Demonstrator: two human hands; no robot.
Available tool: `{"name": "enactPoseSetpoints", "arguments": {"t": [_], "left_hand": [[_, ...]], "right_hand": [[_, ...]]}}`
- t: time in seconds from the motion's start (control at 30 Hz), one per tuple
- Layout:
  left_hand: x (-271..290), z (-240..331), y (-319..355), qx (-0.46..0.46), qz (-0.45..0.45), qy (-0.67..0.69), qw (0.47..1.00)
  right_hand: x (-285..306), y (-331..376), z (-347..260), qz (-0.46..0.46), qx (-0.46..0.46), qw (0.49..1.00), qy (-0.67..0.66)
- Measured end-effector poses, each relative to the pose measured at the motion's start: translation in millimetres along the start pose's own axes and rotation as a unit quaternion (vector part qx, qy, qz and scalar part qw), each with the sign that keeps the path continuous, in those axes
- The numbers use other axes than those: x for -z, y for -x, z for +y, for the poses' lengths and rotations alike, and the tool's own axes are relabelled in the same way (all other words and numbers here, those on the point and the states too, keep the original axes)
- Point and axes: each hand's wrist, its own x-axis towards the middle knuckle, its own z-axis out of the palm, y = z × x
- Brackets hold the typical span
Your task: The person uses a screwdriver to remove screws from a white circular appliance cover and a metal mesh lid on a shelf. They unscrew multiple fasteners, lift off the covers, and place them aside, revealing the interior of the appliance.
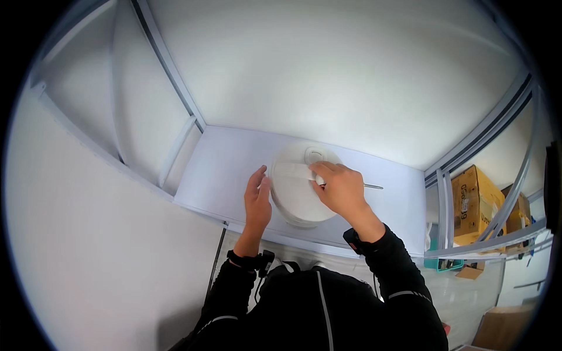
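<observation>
Near the worktop's (222,169) front edge, the left hand (257,199) rests flat, fingers straight, against the round white plastic appliance (295,196), while the right hand (342,187) above it pinches a thin metal-shafted tool (372,186), before white enclosure walls (328,76).

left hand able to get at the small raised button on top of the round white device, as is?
Probably yes. The left hand already rests against the round white device's side, and the button lies uncovered near the far edge; the right hand sits just beside it, possibly crowding.
</observation>
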Motion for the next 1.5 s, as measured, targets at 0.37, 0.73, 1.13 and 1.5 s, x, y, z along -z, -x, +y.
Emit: {"name": "enactPoseSetpoints", "arguments": {"t": [0.37, 0.73, 1.13, 1.5], "left_hand": [[-6.4, 1.9, -20.9, -0.069, -0.125, -0.083, 0.986], [17.2, 10.9, -29.3, -0.052, -0.194, -0.082, 0.976], [19.2, 14.0, -34.7, 0.01, -0.216, -0.008, 0.976], [18.2, 14.7, -32.0, -0.021, -0.202, -0.066, 0.977]], "right_hand": [[-13.8, -5.8, -16.7, -0.025, -0.063, 0.995, 0.077], [-29.7, -7.7, -46.8, 0.002, -0.159, 0.983, 0.089], [-36.9, -8.0, -58.2, 0.011, -0.177, 0.979, 0.1], [-39.3, -1.7, -58.7, 0.033, -0.184, 0.978, 0.096]]}}
